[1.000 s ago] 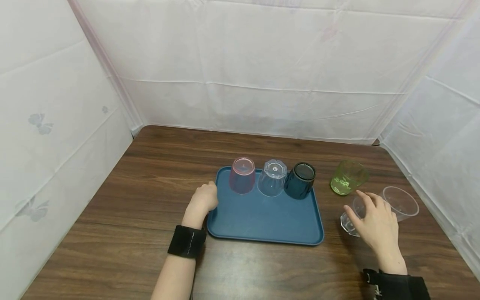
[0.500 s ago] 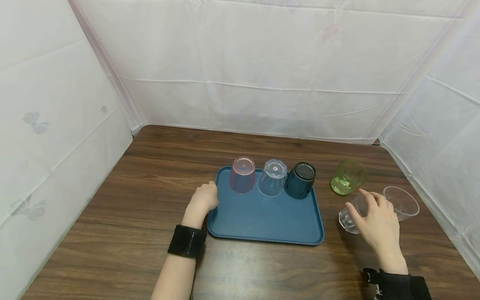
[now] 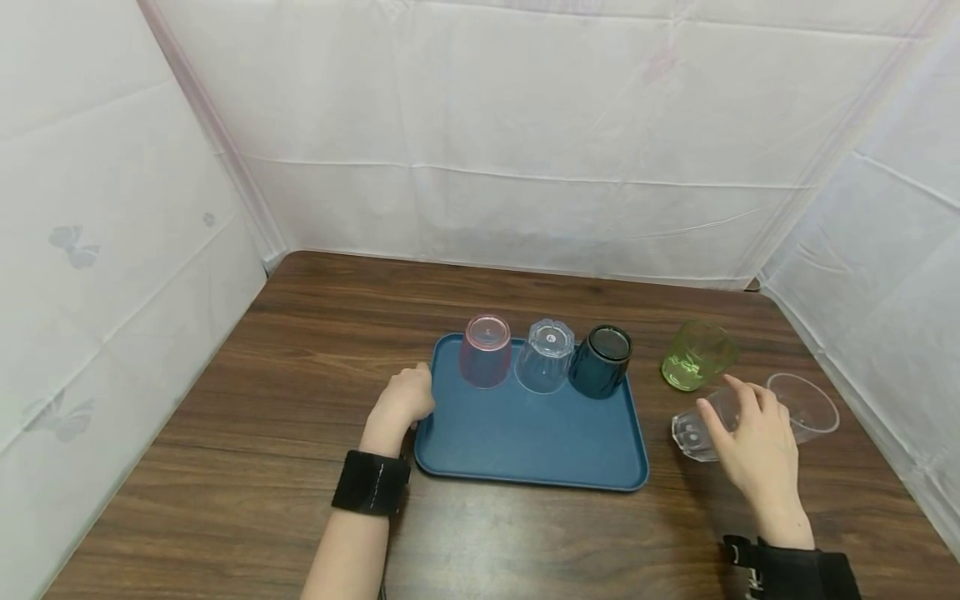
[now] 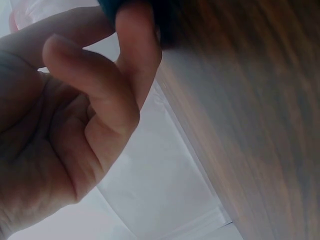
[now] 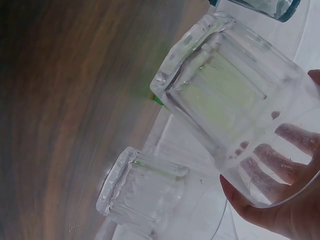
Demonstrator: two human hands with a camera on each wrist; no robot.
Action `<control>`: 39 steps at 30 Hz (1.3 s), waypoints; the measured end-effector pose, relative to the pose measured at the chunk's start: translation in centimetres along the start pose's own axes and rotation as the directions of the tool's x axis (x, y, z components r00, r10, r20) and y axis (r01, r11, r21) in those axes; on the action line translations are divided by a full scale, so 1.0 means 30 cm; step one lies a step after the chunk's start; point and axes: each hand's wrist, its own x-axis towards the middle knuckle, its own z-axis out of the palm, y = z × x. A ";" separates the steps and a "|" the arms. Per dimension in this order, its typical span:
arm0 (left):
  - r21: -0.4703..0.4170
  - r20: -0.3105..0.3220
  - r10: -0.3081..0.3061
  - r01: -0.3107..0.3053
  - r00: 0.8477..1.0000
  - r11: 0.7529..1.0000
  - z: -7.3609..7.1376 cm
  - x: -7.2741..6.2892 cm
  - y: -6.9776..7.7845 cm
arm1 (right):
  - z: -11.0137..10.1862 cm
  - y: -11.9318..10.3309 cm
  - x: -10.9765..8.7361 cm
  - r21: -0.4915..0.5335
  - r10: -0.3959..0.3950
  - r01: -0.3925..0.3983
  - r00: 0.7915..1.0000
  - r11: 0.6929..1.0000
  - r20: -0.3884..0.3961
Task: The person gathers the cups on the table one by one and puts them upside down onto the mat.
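Holding the held clear glass [image 3: 693, 435] is the R hand [image 3: 756, 450], fingers & thumb wrapped round it up toward the rim end. It's to the R of the tray [image 3: 525, 454], over the R part of the table [image 3: 300, 358], tilted w/ base toward the tray's R edge; can't tell for sure if the base is fully clear of the wood. L hand [image 3: 405, 396] grips the tray's L edge, fingers curled.

Handling: prob. light to moderate wt., rigid, smooth & slippery, esp. if damp; may chip or crack if knocked. Best hold is round the wall, thumb opp. fingers; faceted base end looks thicker, so prob. the heavier end.

Nearby: second clear glass [image 3: 806, 404] just beyond the R hand, near the table's R edge; green glass [image 3: 697, 358] toward the table's far R corner. On the tray, mouth-down along its far edge: pink glass [image 3: 485, 358] at far L corner, inverted clear glass [image 3: 543, 362] mid-edge, dark teal glass [image 3: 600, 364] at far R corner.

Vs. half a sec ago: held glass's base has swung a bit L, nearer the tray's R edge, & slightly toward the table's far edge. Tray, other glasses & L hand approx. unchanged.
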 end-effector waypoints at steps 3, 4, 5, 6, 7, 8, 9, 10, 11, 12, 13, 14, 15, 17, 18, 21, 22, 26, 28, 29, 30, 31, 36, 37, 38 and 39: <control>-0.001 0.006 0.007 -0.007 1.000 1.000 -0.001 0.003 0.001 | 0.000 0.001 -0.002 0.008 0.017 -0.017 1.000 1.000 0.004; -0.001 0.008 0.007 -0.007 1.000 1.000 -0.002 0.004 0.001 | 0.000 0.001 -0.002 0.013 0.025 -0.025 1.000 1.000 0.004; 0.000 0.007 0.008 -0.008 1.000 1.000 -0.002 0.004 0.002 | -0.001 0.000 -0.002 0.016 0.031 -0.032 0.999 0.999 0.005; 0.002 0.007 0.009 -0.009 1.000 1.000 -0.001 0.006 0.002 | -0.001 0.000 -0.002 0.021 0.037 -0.037 0.999 0.999 0.005; 0.001 0.008 0.009 -0.009 1.000 1.000 -0.002 0.006 0.003 | -0.001 -0.002 -0.002 0.026 0.043 -0.043 0.999 0.999 0.005; 0.001 0.008 0.009 -0.009 1.000 1.000 -0.001 0.008 0.004 | -0.002 -0.002 -0.002 0.031 0.047 -0.047 0.999 0.998 0.004; 0.000 0.007 0.012 -0.012 1.000 1.000 -0.001 0.008 0.004 | -0.002 -0.003 -0.002 0.038 0.051 -0.051 0.999 0.998 0.002; -0.002 0.006 0.014 -0.014 1.000 1.000 -0.001 0.008 0.005 | -0.002 -0.003 -0.002 0.046 0.053 -0.053 0.999 0.998 0.000; -0.005 0.005 0.016 -0.016 1.000 1.000 -0.001 0.009 0.006 | -0.003 -0.004 -0.002 0.055 0.053 -0.053 0.999 0.997 -0.004; -0.009 0.005 0.016 -0.016 1.000 1.000 -0.001 0.010 0.007 | -0.003 -0.004 -0.003 0.065 0.052 -0.051 0.999 0.997 -0.009; -0.012 0.004 0.017 -0.017 1.000 1.000 0.000 0.011 0.007 | -0.002 -0.004 -0.004 0.076 0.049 -0.048 0.999 0.996 -0.017; -0.016 0.004 0.019 -0.018 1.000 1.000 0.000 0.011 0.007 | -0.002 -0.004 -0.005 0.087 0.047 -0.044 0.999 0.995 -0.024; -0.018 0.004 0.021 -0.021 1.000 1.000 0.000 0.012 0.008 | -0.001 -0.005 -0.006 0.100 0.045 -0.042 0.998 0.994 -0.033; -0.023 0.006 0.021 -0.021 1.000 1.000 0.001 0.014 0.008 | 0.002 -0.005 -0.008 0.125 0.041 -0.034 0.998 0.992 -0.054; -0.023 0.007 0.022 -0.022 1.000 0.999 0.002 0.016 0.007 | 0.004 -0.007 -0.009 0.136 0.037 -0.029 0.997 0.990 -0.060; -0.025 0.008 0.024 -0.023 1.000 0.999 0.003 0.016 0.007 | 0.008 -0.012 -0.010 0.167 0.029 -0.017 0.997 0.986 -0.070; -0.026 0.009 0.022 -0.022 1.000 0.999 0.003 0.016 0.007 | 0.009 -0.014 -0.010 0.174 0.028 -0.015 0.997 0.985 -0.070; -0.026 0.010 0.028 -0.028 1.000 0.999 0.002 0.016 0.007 | 0.012 -0.022 -0.014 0.198 0.035 -0.021 0.997 0.980 -0.066; -0.025 0.011 0.026 -0.026 1.000 0.999 0.000 0.016 0.008 | 0.015 -0.026 -0.015 0.213 0.038 -0.023 0.997 0.977 -0.070; -0.024 0.010 0.026 -0.026 1.000 0.999 0.000 0.016 0.008 | 0.017 -0.029 -0.014 0.221 0.037 -0.020 0.997 0.975 -0.071; -0.024 0.010 0.024 -0.024 1.000 0.999 -0.001 0.016 0.008 | 0.018 -0.032 -0.013 0.231 0.033 -0.015 0.997 0.973 -0.073; -0.025 0.009 0.023 -0.023 1.000 0.999 -0.002 0.014 0.008 | 0.020 -0.036 -0.011 0.239 0.027 -0.008 0.997 0.971 -0.076; -0.028 0.004 0.022 -0.022 1.000 0.999 0.005 0.012 -0.002 | 0.032 -0.062 0.002 0.286 -0.023 0.041 0.998 0.957 -0.066; -0.029 0.002 0.020 -0.020 1.000 0.999 0.007 0.011 -0.005 | 0.035 -0.068 0.004 0.296 -0.031 0.048 0.998 0.954 -0.062; -0.028 -0.001 0.019 -0.019 1.000 0.999 0.009 0.010 -0.008 | 0.038 -0.075 0.007 0.305 -0.036 0.052 0.998 0.951 -0.056; -0.029 -0.001 0.016 -0.016 1.000 0.999 0.011 0.008 -0.012 | 0.041 -0.081 0.009 0.313 -0.041 0.055 0.998 0.948 -0.050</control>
